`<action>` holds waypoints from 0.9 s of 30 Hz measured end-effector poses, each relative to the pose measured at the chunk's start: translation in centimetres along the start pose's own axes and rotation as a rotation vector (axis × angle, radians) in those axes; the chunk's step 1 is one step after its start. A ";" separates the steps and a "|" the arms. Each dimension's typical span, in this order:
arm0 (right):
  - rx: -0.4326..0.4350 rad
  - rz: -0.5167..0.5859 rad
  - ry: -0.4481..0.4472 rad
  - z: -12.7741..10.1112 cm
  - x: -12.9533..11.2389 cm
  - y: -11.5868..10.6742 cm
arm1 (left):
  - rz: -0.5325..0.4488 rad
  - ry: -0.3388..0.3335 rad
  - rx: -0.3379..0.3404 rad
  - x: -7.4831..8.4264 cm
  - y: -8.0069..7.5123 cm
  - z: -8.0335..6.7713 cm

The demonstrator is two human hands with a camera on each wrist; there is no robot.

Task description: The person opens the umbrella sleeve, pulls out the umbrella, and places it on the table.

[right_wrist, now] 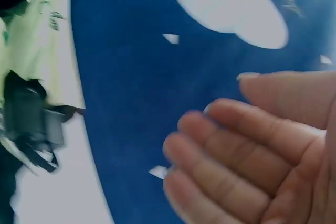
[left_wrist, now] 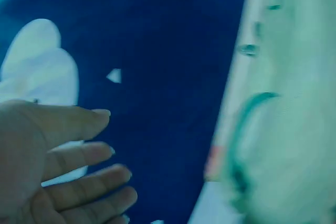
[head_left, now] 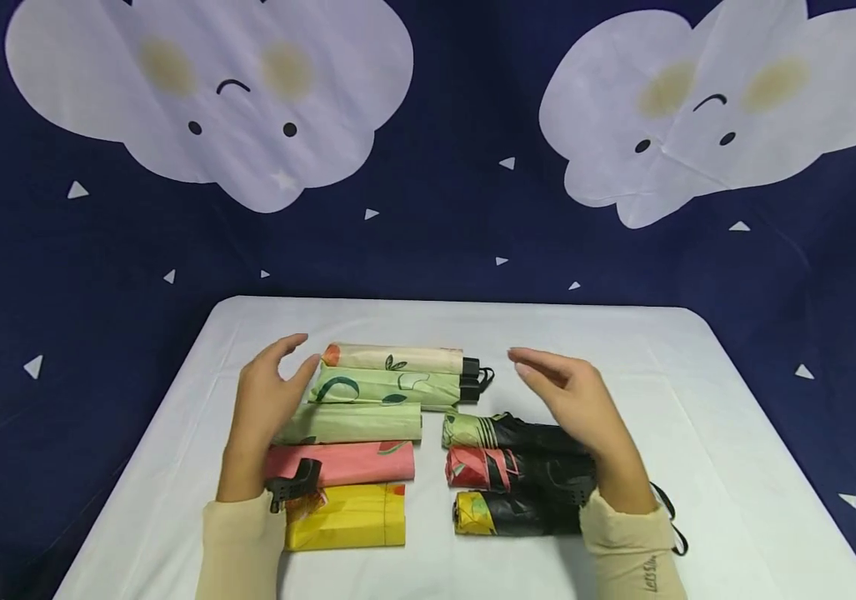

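Observation:
Both hands hover over the table, holding nothing. My left hand [head_left: 266, 404], its fingers apart in the left wrist view, is at the left ends of two folded umbrellas in sleeves: a cream one [head_left: 428, 359] and a pale green one [head_left: 378, 387], both with black handles. My right hand [head_left: 578, 400] is to the right of those handles, fingers loosely bent, palm showing in the right wrist view. Below it lie three bare folded umbrellas: green-black [head_left: 506, 431], red-black [head_left: 483, 468] and yellow-black [head_left: 503, 513]. The right hand and wrist partly hide their right ends.
Flat cloth sleeves lie in a left column: green [head_left: 367, 423], pink [head_left: 367, 463] and yellow [head_left: 367, 517]. A black strap [head_left: 678, 533] sticks out beside the right sleeve cuff. The white table [head_left: 728, 467] ends at a dark blue cloud-print cloth [head_left: 458, 225].

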State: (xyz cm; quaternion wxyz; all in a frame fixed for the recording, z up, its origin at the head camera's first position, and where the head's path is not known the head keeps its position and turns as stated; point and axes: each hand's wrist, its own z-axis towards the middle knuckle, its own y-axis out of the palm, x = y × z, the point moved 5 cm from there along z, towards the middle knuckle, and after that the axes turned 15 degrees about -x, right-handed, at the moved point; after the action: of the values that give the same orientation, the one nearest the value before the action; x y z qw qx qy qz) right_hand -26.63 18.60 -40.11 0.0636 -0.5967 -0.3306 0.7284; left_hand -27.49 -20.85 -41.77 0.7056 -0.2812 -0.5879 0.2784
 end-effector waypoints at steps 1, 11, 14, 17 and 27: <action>-0.008 -0.031 0.034 0.7 0.3 0.8 | 0.013 -0.015 -0.014 -0.2 0.6 0.3; -0.062 -0.165 0.191 3.3 4.3 5.9 | 0.038 -0.153 -0.194 -2.5 3.7 1.1; -0.086 -0.161 0.193 3.3 4.9 6.5 | 0.029 -0.161 -0.228 -2.9 4.3 1.0; -0.104 -0.184 0.203 3.4 5.2 6.9 | 0.033 -0.147 -0.244 -3.2 4.8 1.1; -0.098 -0.303 0.282 3.6 5.5 7.7 | 0.067 -0.166 -0.256 -3.9 5.8 1.2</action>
State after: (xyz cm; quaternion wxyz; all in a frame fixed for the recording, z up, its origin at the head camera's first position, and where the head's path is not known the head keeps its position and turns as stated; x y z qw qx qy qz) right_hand -29.17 13.88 -48.68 0.1890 -0.6388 -0.4392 0.6028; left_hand -29.61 -19.59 -48.43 0.6035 -0.3643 -0.6650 0.2468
